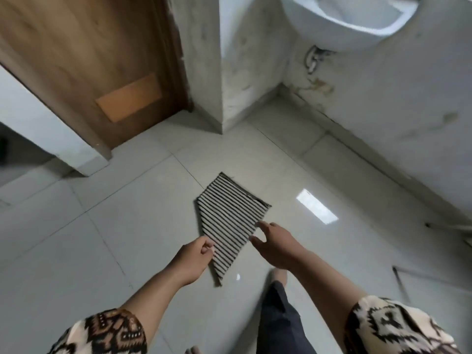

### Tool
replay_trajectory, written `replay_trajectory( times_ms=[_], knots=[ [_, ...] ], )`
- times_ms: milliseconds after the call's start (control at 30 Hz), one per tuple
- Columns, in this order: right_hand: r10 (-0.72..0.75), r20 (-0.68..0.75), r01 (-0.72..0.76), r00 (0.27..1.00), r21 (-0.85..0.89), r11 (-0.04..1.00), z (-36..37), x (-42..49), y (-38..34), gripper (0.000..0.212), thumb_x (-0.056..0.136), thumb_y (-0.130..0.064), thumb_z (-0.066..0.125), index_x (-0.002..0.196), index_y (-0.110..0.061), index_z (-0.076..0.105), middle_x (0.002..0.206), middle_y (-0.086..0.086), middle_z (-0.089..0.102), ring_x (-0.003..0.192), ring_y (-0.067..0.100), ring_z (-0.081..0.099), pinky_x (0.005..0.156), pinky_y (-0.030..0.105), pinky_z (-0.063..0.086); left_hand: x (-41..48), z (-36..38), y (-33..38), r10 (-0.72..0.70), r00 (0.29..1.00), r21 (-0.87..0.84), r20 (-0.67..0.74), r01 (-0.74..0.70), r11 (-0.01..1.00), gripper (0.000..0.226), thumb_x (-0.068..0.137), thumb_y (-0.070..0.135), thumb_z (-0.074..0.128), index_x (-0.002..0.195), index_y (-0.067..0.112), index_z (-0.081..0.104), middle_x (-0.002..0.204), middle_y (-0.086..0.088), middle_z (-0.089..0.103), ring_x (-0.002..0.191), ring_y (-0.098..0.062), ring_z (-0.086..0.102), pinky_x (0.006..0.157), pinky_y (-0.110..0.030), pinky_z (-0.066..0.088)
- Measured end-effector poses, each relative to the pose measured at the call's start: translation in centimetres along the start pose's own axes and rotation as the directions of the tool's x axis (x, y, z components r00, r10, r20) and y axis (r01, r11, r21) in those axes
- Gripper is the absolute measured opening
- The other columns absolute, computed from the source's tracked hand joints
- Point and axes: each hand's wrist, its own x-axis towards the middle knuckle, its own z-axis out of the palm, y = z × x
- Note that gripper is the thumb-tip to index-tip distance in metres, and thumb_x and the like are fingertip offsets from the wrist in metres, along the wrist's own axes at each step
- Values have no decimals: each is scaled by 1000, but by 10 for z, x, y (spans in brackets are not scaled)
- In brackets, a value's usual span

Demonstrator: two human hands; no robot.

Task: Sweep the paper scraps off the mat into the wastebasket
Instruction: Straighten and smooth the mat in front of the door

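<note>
I see the striped mat (229,221) in the middle of the grey tiled floor (102,238), folded into an uneven shape. I cannot tell if its far end rests on the tiles or hangs above them. My left hand (196,256) pinches the near left edge of the mat with curled fingers. My right hand (275,246) is apart from it, at the mat's right edge, with fingers spread and holding nothing. I cannot tell if the fingertips touch the cloth. Beyond the mat stands a wall corner (229,72), with a wooden door (89,60) to its left. Beyond the mat to the right hangs a white sink (350,19). My foot (279,274) stands just near the mat's closest corner.
</note>
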Motion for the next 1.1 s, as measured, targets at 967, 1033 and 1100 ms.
replay_trajectory(
  times_ms=[967, 1033, 1100],
  knots=[
    [-425, 640, 757, 640, -431, 492, 353, 507, 181, 52, 98, -50, 34, 149, -40, 31, 163, 5, 16, 151, 23, 5, 121, 48, 13, 431, 378, -198, -750, 644, -571, -150, 563, 598, 77, 99, 49, 40, 159, 15, 4, 166, -13, -8, 154, -27, -6, 123, -36, 7],
    [-545, 594, 805, 591, -478, 351, 370, 523, 193, 57, 97, -50, 35, 152, -41, 23, 164, 9, 9, 151, 31, 0, 119, 55, 12, 447, 387, -212, -753, 616, -512, -234, 580, 633, 84, 97, 60, 34, 158, 21, -9, 162, -10, -26, 151, -27, -21, 123, -44, 2],
    [-605, 587, 822, 538, -522, 225, 374, 545, 196, 68, 96, -55, 37, 155, -41, 6, 165, 14, -5, 151, 38, -4, 116, 62, 12, 461, 375, -232, -734, 584, -455, -347, 580, 676, 83, 96, 61, 31, 155, 26, -16, 159, -6, -33, 149, -25, -26, 121, -51, -2]
  ],
)
